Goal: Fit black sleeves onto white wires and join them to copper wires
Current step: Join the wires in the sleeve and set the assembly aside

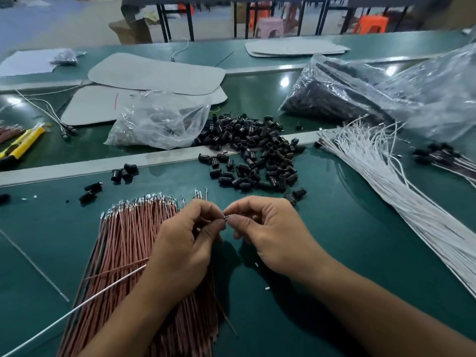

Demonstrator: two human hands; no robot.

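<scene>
**Head view, joining step.** The left hand (180,243) and the right hand (270,235) meet above the smooth green worktop (334,253), towards its front edge. Each hand has its thumb and forefinger closed in a pinch on a small metal joint (227,217) held between them. Which terminal belongs to which hand is too small to tell.

A single thin white wire (77,309) trails from under the left hand towards the front left corner. It crosses the fanned bundle of pinkish copper wires with silvery crimped tips (128,240), which lies beneath the left hand. The loose pile of short black plastic sleeves (257,153) sits at mid-worktop, across a pale dividing strip. The long sheaf of white wires (386,181) runs along the right edge.

**Judged hazards:**
- The two terminals are tiny and held by fingertip pressure alone, so a slight misalignment or twist could bend a crimp or let the ends spring apart.
- The trailing white wire rests on the copper bundle, so a tug could drag loose strands out of order.
- No sleeve is visible on the held wire. If it has been left off, the joint would have to be undone.
</scene>
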